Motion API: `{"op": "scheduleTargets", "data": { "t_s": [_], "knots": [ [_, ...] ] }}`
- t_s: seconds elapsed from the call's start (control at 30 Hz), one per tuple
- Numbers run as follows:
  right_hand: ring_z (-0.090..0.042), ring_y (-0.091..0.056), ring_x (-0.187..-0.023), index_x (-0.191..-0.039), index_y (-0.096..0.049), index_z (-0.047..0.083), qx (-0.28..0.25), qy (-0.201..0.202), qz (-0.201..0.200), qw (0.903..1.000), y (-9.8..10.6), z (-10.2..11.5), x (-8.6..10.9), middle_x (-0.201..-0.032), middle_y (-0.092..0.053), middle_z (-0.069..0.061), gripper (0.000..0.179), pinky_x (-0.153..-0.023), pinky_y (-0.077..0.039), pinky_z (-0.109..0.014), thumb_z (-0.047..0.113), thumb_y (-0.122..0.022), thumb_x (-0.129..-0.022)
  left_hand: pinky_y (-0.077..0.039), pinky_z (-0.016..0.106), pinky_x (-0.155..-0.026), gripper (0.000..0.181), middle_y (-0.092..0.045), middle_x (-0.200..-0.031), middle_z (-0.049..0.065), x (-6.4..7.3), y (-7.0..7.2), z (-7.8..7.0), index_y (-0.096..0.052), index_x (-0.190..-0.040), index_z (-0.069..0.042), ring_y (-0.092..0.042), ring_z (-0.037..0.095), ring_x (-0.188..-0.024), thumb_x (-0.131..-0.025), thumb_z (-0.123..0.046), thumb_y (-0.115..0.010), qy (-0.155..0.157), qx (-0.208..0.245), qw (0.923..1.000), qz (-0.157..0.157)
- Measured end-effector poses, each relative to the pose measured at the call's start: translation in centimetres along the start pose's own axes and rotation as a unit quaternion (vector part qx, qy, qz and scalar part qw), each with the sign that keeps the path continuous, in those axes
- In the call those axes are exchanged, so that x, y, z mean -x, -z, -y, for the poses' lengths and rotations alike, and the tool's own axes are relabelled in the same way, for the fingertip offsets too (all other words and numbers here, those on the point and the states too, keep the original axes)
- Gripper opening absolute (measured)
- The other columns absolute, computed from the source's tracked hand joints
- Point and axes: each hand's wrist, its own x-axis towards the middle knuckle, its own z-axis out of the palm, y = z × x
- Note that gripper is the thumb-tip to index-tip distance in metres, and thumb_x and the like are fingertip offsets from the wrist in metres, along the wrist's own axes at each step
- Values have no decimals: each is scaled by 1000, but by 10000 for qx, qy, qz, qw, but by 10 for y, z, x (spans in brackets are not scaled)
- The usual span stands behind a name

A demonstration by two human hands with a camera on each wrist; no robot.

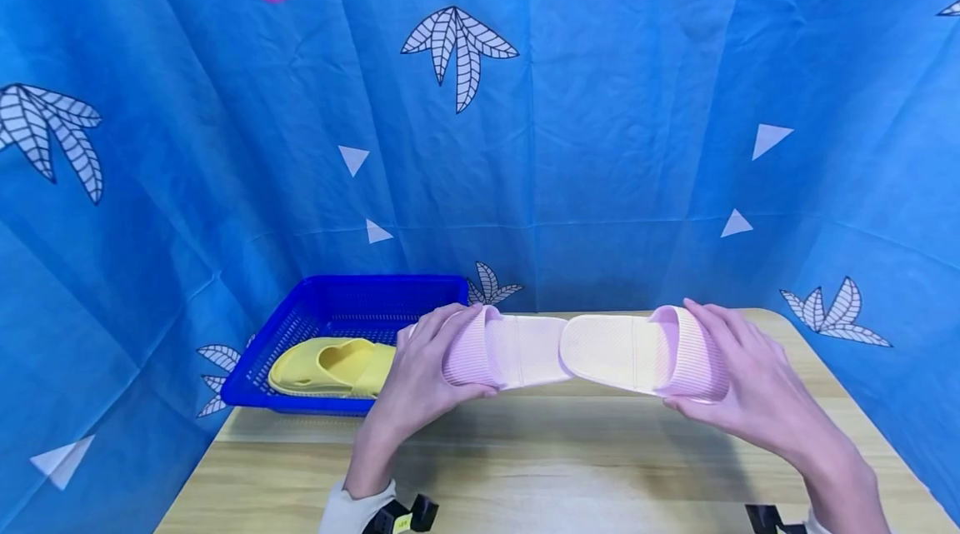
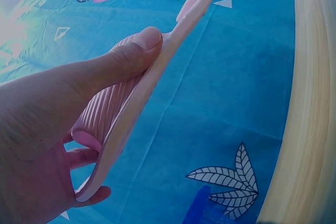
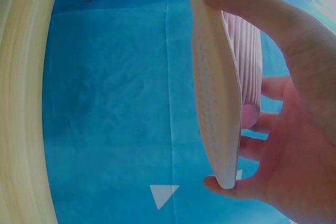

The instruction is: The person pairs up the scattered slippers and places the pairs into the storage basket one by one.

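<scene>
Two pale pink slippers with ribbed straps are held up over the table, heel ends meeting in the head view. My left hand grips the left slipper at its toe end, thumb along the lower edge. In the left wrist view that slipper shows side-on, with the thumb by the strap. My right hand grips the right slipper the same way at its strap. The right wrist view shows the sole's underside of this slipper, with fingers around the toe end.
A blue plastic basket stands at the table's left back, partly behind my left hand. In it lies a yellow slipper, partly hidden by the hand. The wooden table is surrounded by a blue patterned curtain.
</scene>
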Motion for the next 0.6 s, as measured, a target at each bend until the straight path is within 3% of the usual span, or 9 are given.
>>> {"op": "scheduleTargets", "data": {
  "t_s": [0.23, 0.6],
  "knots": [
    [-38, -50, -119, -155, -44, 19, -33, 73, 61, 9999, -2, 4, 1, -138, -54, -14, 120, -88, -39, -70, 41, -102, -52, -38, 54, -104, 100, -52, -148, 0, 2, 0, -3, -47, -153, -34, -46, 24, -136, -67, -58, -92, 42, -24, 9999, 98],
    [-38, -49, -121, -156, -44, 20, -12, 207, -40, 9998, -3, 6, -1, -140, -52, -13, 121, -92, -36, -70, 39, -103, -52, -38, 52, -102, 102, -53, -147, 1, -1, -2, -5, -48, -152, -32, -47, 24, -135, -64, -57, -94, -148, -12, 9999, 1]
  ]
}}
